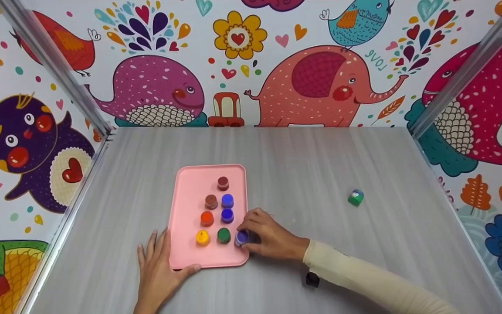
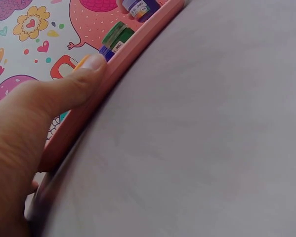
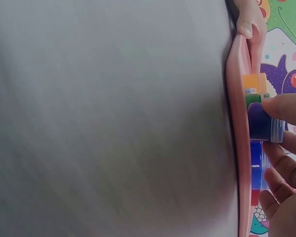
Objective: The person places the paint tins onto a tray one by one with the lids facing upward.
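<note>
My right hand (image 1: 273, 235) pinches a small purple paint jar (image 1: 242, 237) between thumb and fingers, at the right edge of a pink tray (image 1: 185, 192). In the right wrist view the purple jar (image 3: 260, 121) stands just inside the rim. My left hand (image 1: 157, 266) holds the near left corner of the tray, thumb (image 2: 83, 79) over the front rim and fingers along the left side. Left of the purple jar are a green jar (image 1: 223, 235) and a yellow jar (image 1: 202, 238). Farther back are an orange jar (image 1: 207, 218), two blue jars (image 1: 227, 215) and two brown-red jars (image 1: 211, 201).
A green jar (image 1: 356, 197) lies on the grey table (image 1: 303, 174) to the right of the tray. A small black object (image 1: 312, 279) shows beside my right sleeve. Walls with printed animals stand behind and at both sides, with metal posts (image 1: 464, 74) at the corners.
</note>
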Tool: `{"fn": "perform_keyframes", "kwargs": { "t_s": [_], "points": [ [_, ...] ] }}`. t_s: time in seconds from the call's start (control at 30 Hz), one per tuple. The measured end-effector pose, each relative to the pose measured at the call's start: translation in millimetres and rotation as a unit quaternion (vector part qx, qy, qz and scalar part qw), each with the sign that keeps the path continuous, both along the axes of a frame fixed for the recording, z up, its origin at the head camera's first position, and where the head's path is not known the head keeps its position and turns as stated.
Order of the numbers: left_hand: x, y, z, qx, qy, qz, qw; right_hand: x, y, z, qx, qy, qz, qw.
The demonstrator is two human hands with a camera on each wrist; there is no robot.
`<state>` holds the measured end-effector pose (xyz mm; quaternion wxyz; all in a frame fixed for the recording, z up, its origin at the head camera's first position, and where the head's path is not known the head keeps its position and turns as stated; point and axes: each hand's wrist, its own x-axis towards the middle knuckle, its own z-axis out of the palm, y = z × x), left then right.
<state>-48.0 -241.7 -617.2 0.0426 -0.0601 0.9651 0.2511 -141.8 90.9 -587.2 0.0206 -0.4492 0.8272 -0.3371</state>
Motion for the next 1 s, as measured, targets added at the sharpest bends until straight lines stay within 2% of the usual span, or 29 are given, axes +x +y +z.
{"fn": "perform_keyframes", "kwargs": {
  "t_s": [0.27,0.57,0.7,0.87,1.0],
  "points": [
    [0.8,0.9,-0.2,0.000,-0.007,0.002,1.0000,4.2,-3.4,-4.1,0.009,-0.020,0.003,0.9997],
    [0.1,-0.5,-0.3,0.001,-0.001,0.002,1.0000,4.7,-7.2,-8.5,0.006,-0.004,-0.002,1.0000],
    [-0.3,0.4,0.5,0.001,-0.011,0.004,0.9999,5.3,-5.7,-7.9,0.009,-0.018,-0.006,0.9998],
    [-1.1,1.0,1.3,0.004,-0.014,0.003,0.9999,3.5,2.5,-4.9,-0.005,-0.025,-0.011,0.9996],
    [-1.0,0.3,1.4,-0.001,-0.012,0.002,0.9999,-1.2,11.7,-3.9,-0.027,-0.009,-0.017,0.9994]
  ]
}}
